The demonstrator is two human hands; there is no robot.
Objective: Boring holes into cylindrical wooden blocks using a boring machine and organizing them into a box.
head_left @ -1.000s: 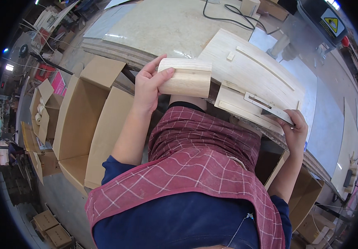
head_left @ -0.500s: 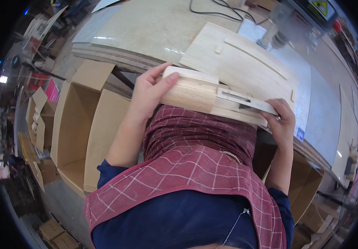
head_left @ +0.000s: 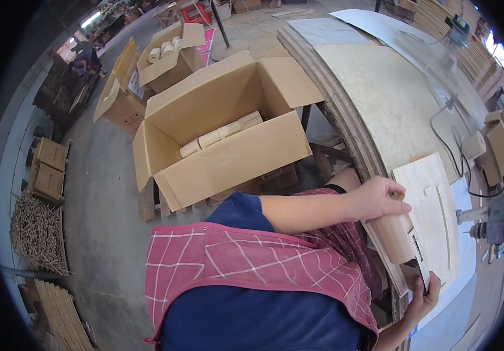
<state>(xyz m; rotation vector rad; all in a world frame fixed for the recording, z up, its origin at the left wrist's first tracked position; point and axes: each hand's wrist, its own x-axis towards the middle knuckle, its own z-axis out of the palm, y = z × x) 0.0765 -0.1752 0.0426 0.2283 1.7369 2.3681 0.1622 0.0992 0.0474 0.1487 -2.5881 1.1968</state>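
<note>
**Both hands on a wooden block at the counter's edge**

The left hand [head_left: 378, 198] is closed over the upper end of a pale wooden block [head_left: 393, 237], fingers curled across its top, the forearm reaching in from the left over a red checked apron [head_left: 246, 263]. The right hand [head_left: 423, 299] grips the lower end of the same piece from below, its fingers wrapped around a thin dark-edged strip there; how much of that strip belongs to the block cannot be told. The block lies along the near edge of the counter [head_left: 380, 99], touching a flat, light plywood panel [head_left: 433, 205] that has narrow raised strips on its face. The panel rests on the counter just beyond the hands.

Farther out on the counter a black cable [head_left: 454, 146] runs across the top toward a small cardboard box [head_left: 500, 146] and a roll of tape [head_left: 474, 144] beside it. To the person's left, on the floor below the counter, stands a large open cardboard carton [head_left: 228, 158] with pale wooden pieces [head_left: 220, 136] lying inside. Behind it sits a second open carton [head_left: 167, 55] holding rolls. Smaller closed boxes [head_left: 47, 167] are stacked near the wall, next to a heap of thin sticks [head_left: 35, 234].
</note>
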